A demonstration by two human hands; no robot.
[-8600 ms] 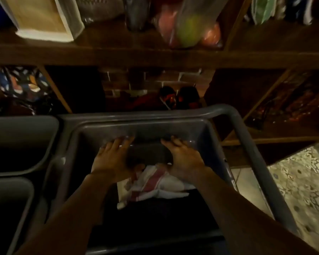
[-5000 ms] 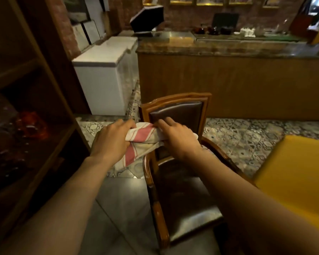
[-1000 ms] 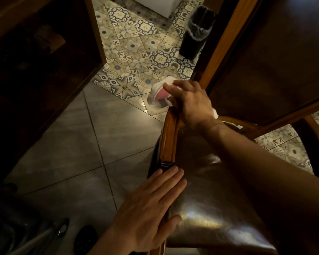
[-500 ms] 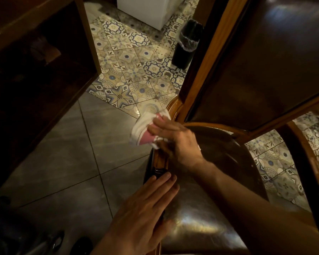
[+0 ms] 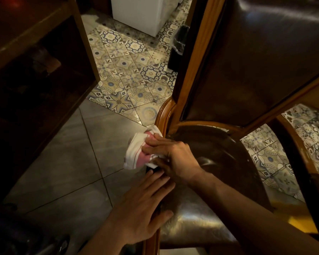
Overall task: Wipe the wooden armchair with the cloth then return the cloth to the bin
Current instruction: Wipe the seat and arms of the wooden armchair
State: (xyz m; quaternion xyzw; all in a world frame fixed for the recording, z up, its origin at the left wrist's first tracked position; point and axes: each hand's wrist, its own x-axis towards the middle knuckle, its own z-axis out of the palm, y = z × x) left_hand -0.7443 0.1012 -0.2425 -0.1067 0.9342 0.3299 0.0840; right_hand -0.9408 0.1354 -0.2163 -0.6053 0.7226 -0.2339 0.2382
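Note:
The wooden armchair [image 5: 197, 57] has a glossy orange-brown frame, a dark leather back and a shiny leather seat. It fills the right half of the view. My right hand [image 5: 173, 157] grips a bunched white cloth with red stripes [image 5: 138, 151] and presses it onto the chair's left armrest, just in front of the backrest post. My left hand [image 5: 142, 210] lies flat, fingers spread, on the left seat rail nearer to me, holding nothing. The bin is not in view.
A dark wooden shelf unit [image 5: 35, 61] stands at the left. Patterned tiles and grey floor tiles lie between it and the chair. A small black waste basket [image 5: 179, 46] and a white cabinet [image 5: 145, 13] stand beyond. A yellow seat [image 5: 302, 223] shows at the lower right.
My right hand has slid the cloth along the left armrest toward me, from near the backrest post down to the rail. My left hand stays flat on the seat rail.

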